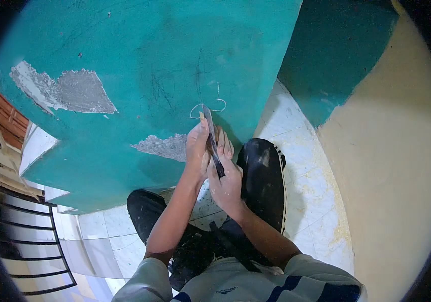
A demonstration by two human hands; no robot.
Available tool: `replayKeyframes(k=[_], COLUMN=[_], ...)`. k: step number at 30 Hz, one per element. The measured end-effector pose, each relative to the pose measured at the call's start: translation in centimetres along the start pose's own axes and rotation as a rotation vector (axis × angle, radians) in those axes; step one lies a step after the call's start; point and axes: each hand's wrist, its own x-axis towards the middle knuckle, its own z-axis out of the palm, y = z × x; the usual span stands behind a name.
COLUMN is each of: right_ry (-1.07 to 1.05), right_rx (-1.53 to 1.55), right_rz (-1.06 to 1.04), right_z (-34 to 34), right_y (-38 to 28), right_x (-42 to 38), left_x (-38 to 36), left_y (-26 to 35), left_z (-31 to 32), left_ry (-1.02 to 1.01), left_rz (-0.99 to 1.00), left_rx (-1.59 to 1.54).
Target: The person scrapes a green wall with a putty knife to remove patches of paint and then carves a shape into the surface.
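My right hand is closed round the black handle of a knife. The long metal blade points up, and its tip meets the teal wall. Beside the blade, my left hand grips the knife from the left, its thumb lying along the metal close to the tip. Some of the fingers behind the blade are hidden. White scratched lines curve on the paint around the tip. Pale dust covers both hands.
Two bare grey patches break the teal paint on the left. White floor tiles with yellowish crumbs run along the right, beside a beige wall. A black metal railing stands at lower left. My bent knees flank my hands.
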Motion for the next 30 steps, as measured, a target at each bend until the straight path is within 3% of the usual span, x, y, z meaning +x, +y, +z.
replayKeyframes(k=[3,6,10,15,18,24,27,30], right_ry=[0.010,-0.017,-0.019,0.032,-0.021,0.066,0.291,0.174], right_rx=[-0.035,0.043,0.051,0.021,0.080,-0.051,-0.092,-0.037], right_rz=[-0.064,0.052,0.070,0.015,0.097,-0.108,-0.483,-0.339], right_z=[0.1,0.2,0.3,1.1,1.3,2.1,2.0,0.5], right_y=[0.0,-0.5,-0.9,-0.8,-0.4,-0.6,-1.5,-2.7], right_x=[0.1,-0.1,-0.2,-0.6,-0.8,0.0,3.3,4.0], left_x=[-0.1,-0.2,-0.4,-0.5,-0.5,0.6,2.3,2.7], left_y=[0.0,0.1,0.4,0.4,0.7,1.3,3.6,4.0], left_z=[-0.6,-0.8,-0.4,-1.2,-1.5,-1.8,1.4,3.0], left_ry=[-0.008,-0.004,0.059,0.043,0.014,-0.056,-0.124,-0.106], left_rz=[-0.019,-0.029,-0.038,-0.075,-0.095,-0.078,-0.033,-0.012], left_rx=[-0.045,-0.050,0.071,-0.026,-0.048,-0.022,-0.014,-0.027])
